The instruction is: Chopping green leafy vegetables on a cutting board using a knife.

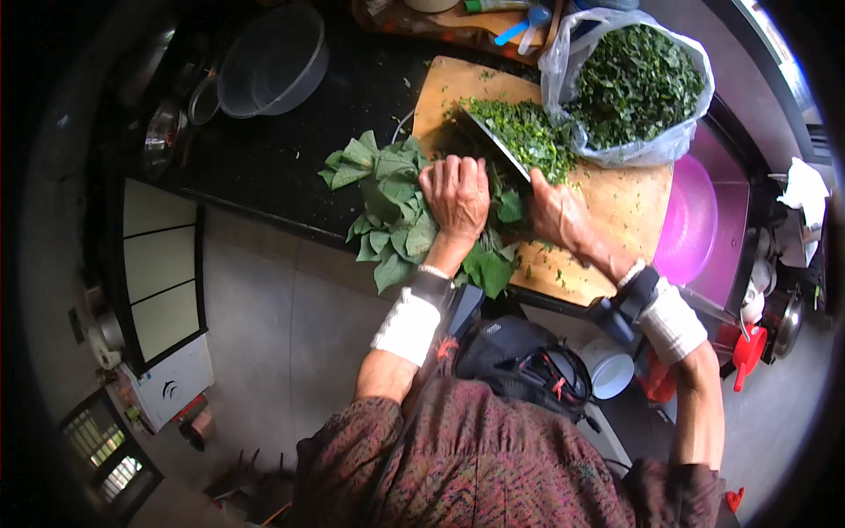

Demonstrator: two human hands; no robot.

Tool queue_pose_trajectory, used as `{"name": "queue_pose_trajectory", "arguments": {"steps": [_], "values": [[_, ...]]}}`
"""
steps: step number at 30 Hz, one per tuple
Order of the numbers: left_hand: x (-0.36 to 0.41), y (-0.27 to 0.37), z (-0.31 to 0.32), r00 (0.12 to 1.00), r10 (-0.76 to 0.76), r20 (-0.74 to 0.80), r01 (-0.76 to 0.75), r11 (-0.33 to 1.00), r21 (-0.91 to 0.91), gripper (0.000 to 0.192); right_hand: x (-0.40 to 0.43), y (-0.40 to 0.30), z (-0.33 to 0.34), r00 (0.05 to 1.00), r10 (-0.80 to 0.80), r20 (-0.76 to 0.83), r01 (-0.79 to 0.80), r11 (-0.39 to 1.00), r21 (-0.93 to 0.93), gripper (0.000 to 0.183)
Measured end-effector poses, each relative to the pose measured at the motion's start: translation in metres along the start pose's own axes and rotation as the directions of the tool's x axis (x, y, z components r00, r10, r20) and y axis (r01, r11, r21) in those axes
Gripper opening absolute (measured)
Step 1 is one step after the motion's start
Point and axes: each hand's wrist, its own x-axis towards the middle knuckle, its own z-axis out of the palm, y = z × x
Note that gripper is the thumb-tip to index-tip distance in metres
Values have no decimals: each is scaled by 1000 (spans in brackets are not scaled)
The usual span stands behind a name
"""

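Observation:
My left hand [459,198] presses down on a bunch of leafy greens [396,211], whose broad leaves hang over the counter's front edge. My right hand [558,211] grips a knife [494,142] by its handle, which the fingers hide. The blade lies between the bunch and a heap of finely chopped greens [521,129]. All of this rests on a wooden cutting board [627,211]. At the board's upper right, a clear plastic bag [634,155] stands filled with dark chopped greens [640,79].
A clear plastic bowl [274,66] sits at the far left of the black countertop [264,158]. Right of the board, a pink basin [690,224] is in the sink area. Behind the board a tray holds a blue spoon [518,30]. Below the counter stands a white bucket [607,369].

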Motion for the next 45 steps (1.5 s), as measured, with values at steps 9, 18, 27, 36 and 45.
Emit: {"name": "queue_pose_trajectory", "arguments": {"steps": [9,18,27,36,45], "values": [[-1,-16,-4,1000,0,30,0,1000,-13,9,-25,-44,-73,989,-107,99,123,976,-178,23],[-1,-9,-2,998,25,56,-25,1000,9,15,13,-5,2,996,-89,2,89,991,-98,20],[-7,-25,-1,994,-69,80,74,996,-59,14,-25,-38,-71,968,-232,97,243,962,-127,19],[3,-15,4,999,3,35,-2,999,-37,10,17,-7,-4,982,-174,-72,165,980,-114,14],[-5,-23,-5,999,-24,41,26,999,-36,15,-17,-36,-55,977,-124,176,130,991,-20,32]]}}
